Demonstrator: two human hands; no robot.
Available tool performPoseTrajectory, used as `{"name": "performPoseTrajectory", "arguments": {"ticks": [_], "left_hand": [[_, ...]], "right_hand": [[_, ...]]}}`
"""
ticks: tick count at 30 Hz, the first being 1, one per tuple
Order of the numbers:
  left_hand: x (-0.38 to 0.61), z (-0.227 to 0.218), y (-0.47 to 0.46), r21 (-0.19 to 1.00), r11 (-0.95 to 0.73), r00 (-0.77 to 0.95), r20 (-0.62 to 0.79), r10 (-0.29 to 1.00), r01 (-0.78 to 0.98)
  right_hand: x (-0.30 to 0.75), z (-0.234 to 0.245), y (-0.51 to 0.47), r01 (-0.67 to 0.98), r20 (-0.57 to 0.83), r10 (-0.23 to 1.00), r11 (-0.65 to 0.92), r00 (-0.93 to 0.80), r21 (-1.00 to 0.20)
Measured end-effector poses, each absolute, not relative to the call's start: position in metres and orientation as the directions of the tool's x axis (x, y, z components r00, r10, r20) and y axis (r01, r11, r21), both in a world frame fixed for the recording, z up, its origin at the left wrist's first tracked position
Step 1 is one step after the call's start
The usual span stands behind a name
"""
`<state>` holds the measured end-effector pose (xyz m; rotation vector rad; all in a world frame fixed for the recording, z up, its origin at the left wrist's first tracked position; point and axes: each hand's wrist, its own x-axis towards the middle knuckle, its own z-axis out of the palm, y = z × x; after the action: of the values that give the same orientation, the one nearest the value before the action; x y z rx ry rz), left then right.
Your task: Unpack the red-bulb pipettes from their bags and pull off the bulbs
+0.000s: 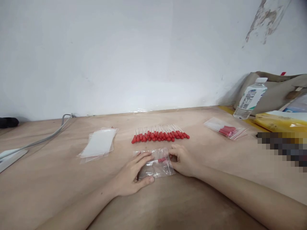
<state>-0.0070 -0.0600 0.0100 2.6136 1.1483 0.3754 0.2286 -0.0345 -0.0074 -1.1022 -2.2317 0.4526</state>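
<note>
A clear plastic zip bag (157, 172) lies flat on the table in front of me, its opening to the right. Inside it is a red-tipped white stick (161, 159), its red end near the opening. My left hand (134, 174) rests on the bag's left part, fingers stretched and thumb apart along the near edge. At the opening, the fingers of my right hand (183, 161) are bent and closed on the bag's edge beside the red tip; whether they also hold the stick is hidden. Just beyond the bag lies a row of several red-tipped sticks (160, 135).
A stack of flat clear bags (98, 143) lies to the left. On the right is a filled bag of red-tipped sticks (226, 129). Behind it stand a water bottle (250, 99), a grey-beige bag (275, 92) and yellow packaging (280, 123). A grey cable (52, 135) crosses the left side.
</note>
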Motion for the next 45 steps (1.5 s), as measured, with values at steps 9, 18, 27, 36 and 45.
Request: {"name": "performPoseTrajectory", "arguments": {"ticks": [9, 18, 27, 36, 45], "left_hand": [[-0.008, -0.001, -0.061, 0.127, -0.657, 0.616, 0.255, 0.745, 0.743], [0.006, 0.011, -0.055, 0.095, -0.78, 0.699, 0.387, 0.602, 0.619], [0.002, 0.012, -0.054, 0.135, -0.773, 0.784, -0.057, 0.618, 0.62], [0.003, 0.011, -0.059, 0.196, -0.729, 0.742, 0.008, 0.67, 0.656], [0.002, 0.01, -0.066, 0.332, -0.638, 0.559, 0.309, 0.77, 0.695]], "right_hand": [[0.288, 0.029, -0.008, 0.286, 0.325, 0.903, 0.402, -0.28, -0.87], [0.318, -0.002, 0.037, 0.395, 0.53, 0.761, 0.386, 0.374, -0.834], [0.302, -0.022, 0.035, 0.683, 0.593, 0.776, 0.315, 0.215, -0.659], [0.308, -0.029, 0.043, 0.741, 0.536, 0.836, 0.284, 0.12, -0.608], [0.353, -0.019, 0.042, 0.966, 0.718, 0.654, -0.085, 0.238, -0.243]]}}
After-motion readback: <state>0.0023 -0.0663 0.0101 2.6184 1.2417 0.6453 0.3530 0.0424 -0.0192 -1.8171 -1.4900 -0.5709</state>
